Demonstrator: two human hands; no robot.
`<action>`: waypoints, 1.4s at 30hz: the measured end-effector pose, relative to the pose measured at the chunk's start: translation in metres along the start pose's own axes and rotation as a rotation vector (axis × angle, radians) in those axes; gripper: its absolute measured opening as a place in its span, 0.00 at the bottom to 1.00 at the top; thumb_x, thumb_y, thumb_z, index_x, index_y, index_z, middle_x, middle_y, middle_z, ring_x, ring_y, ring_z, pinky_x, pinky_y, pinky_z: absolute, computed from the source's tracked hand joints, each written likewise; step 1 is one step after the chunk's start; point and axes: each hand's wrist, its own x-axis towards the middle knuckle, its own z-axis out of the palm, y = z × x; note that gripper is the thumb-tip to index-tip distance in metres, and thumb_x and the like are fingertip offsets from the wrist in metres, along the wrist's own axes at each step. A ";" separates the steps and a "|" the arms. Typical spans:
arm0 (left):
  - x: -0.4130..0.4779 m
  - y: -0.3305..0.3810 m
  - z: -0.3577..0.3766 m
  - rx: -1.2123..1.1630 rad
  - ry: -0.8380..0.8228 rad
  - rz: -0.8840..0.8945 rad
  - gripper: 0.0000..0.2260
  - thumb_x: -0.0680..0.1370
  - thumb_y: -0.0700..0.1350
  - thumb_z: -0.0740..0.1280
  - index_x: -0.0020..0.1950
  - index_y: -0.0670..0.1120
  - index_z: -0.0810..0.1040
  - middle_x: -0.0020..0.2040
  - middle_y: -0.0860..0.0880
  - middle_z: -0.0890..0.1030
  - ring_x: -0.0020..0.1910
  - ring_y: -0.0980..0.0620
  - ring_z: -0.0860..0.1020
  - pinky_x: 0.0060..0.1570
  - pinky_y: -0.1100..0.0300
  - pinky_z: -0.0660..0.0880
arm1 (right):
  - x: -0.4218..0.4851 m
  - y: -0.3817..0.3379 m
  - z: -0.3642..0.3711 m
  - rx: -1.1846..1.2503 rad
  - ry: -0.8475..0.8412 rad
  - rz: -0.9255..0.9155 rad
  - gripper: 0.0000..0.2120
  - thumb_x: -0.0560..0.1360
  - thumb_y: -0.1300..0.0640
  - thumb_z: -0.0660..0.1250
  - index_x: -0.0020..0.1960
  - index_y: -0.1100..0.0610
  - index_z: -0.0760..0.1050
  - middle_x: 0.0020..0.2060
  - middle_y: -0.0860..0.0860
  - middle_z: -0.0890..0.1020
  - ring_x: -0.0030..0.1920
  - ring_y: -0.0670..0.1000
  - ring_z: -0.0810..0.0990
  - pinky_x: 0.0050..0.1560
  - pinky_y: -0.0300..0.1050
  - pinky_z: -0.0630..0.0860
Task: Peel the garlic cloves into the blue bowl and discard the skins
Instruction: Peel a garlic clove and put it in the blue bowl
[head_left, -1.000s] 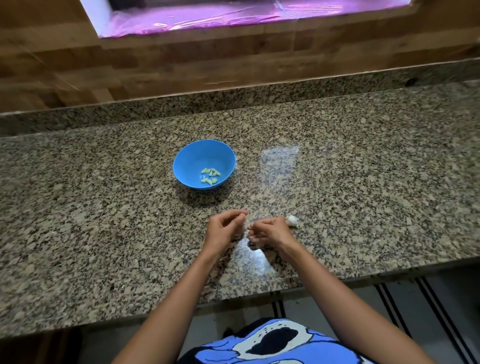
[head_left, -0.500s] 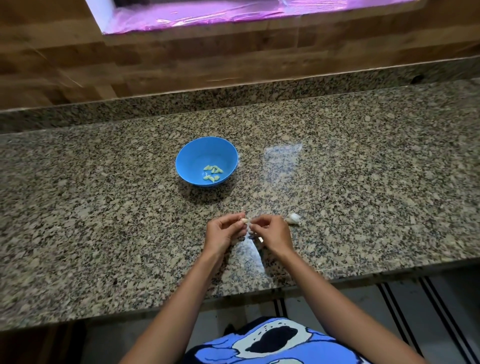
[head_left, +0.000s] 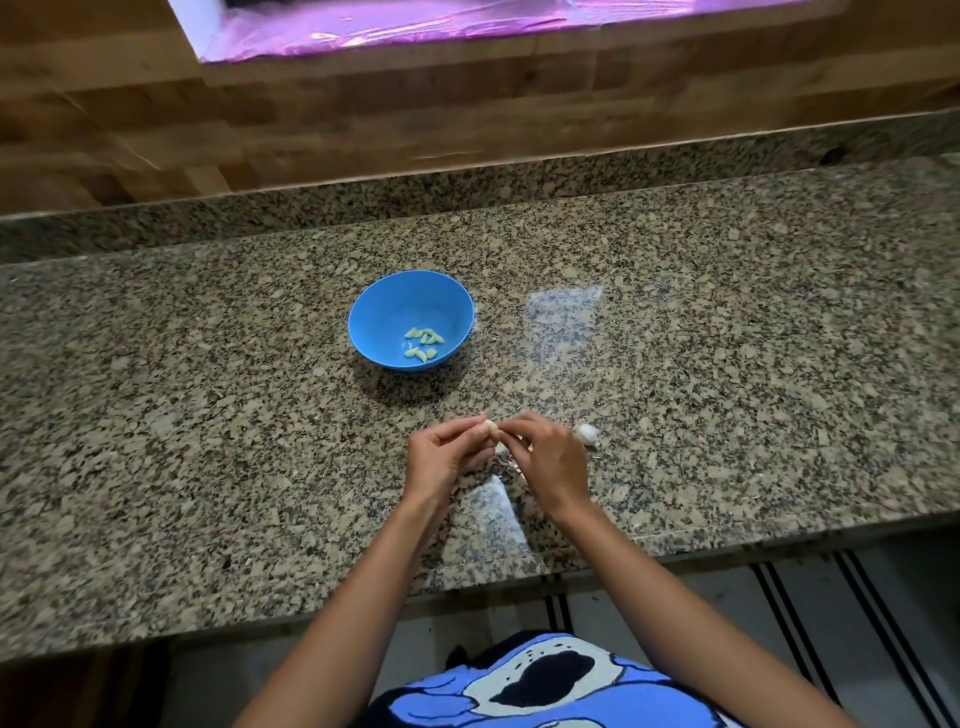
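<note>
1. The blue bowl (head_left: 382, 322) is round, smooth and plastic-looking, with a shallow curved wall. A small heap of pale yellow-green peeled cloves (head_left: 423, 344) lies in its bottom, toward the near right side.
2. The garlic clove (head_left: 489, 427) being worked is small, rounded and cream-white. A white, papery unpeeled piece of garlic (head_left: 586, 434) lies on the counter just right of the hands. Thin pale skin scraps (head_left: 502, 450) show between and under the hands; their number is unclear.
3. The countertop (head_left: 727, 364) is polished speckled granite in tan, grey and black, with a low granite upstand behind it and glossy patches of reflected light.
4. Above the upstand runs a wall of wooden planks (head_left: 363, 119), and a shiny pink film (head_left: 415, 23) crosses the top edge. Below the counter edge is a pale floor with dark stripes (head_left: 810, 623).
5. The left hand (head_left: 441, 462) has its fingers curled, pinching the clove at the fingertips just above the counter, well in front of the bowl.
6. The right hand (head_left: 551, 457) is also curled, with its thumb and forefinger pinching the same clove from the right.
</note>
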 end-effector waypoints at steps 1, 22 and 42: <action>0.000 0.000 0.000 -0.012 0.002 -0.008 0.09 0.72 0.32 0.69 0.51 0.37 0.81 0.45 0.40 0.84 0.42 0.46 0.84 0.40 0.61 0.81 | 0.000 0.000 0.000 -0.015 0.004 -0.023 0.09 0.72 0.55 0.70 0.50 0.57 0.82 0.42 0.49 0.84 0.37 0.48 0.81 0.34 0.39 0.76; 0.010 0.006 -0.010 0.286 -0.045 0.148 0.09 0.71 0.35 0.73 0.50 0.36 0.82 0.44 0.40 0.84 0.41 0.47 0.82 0.46 0.56 0.80 | 0.013 0.003 -0.008 0.309 -0.210 0.205 0.10 0.70 0.45 0.70 0.48 0.47 0.83 0.43 0.46 0.85 0.43 0.45 0.82 0.46 0.56 0.80; 0.006 0.005 -0.006 0.358 -0.085 0.219 0.09 0.71 0.39 0.73 0.50 0.39 0.83 0.44 0.44 0.84 0.42 0.48 0.83 0.44 0.57 0.80 | 0.010 0.000 -0.003 0.491 -0.137 0.288 0.02 0.71 0.53 0.72 0.42 0.50 0.83 0.37 0.48 0.85 0.40 0.52 0.83 0.43 0.58 0.80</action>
